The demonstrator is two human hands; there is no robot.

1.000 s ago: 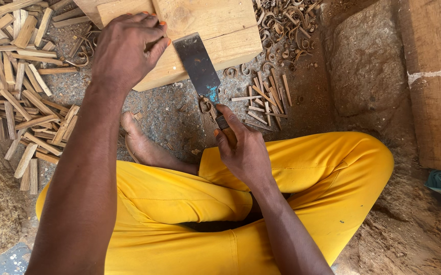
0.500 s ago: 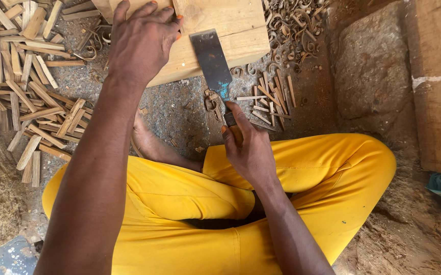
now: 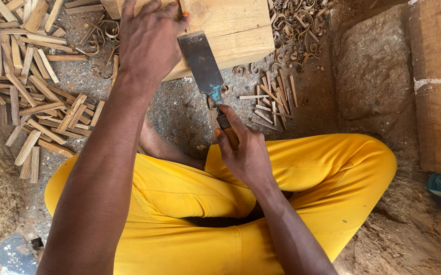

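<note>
**Broad chisel held against pale wooden block, both hands engaged**

The landmark is the pale rectangular wooden block, which lies on the gritty grey ground at the top of the view. The left hand rests on the block's near left corner, palm down, fingers curled over the top face and lying close together; whether they pinch anything beneath cannot be told. The right hand sits below the block, above the yellow trousers of the cross-legged person, its fingers wrapped tightly round the wooden handle of the flat dark steel chisel. The chisel's broad blade slants up and left from that hand, its tip lying against the block's near face just beside the left hand; a turquoise patch marks the blade's neck. Left of the block lies a heap of short split wooden sticks. Below and right of the block lies a smaller cluster of thin wooden slivers, with curled wood shavings to the block's right. A bare foot shows below the block, beside the trousers.
</note>
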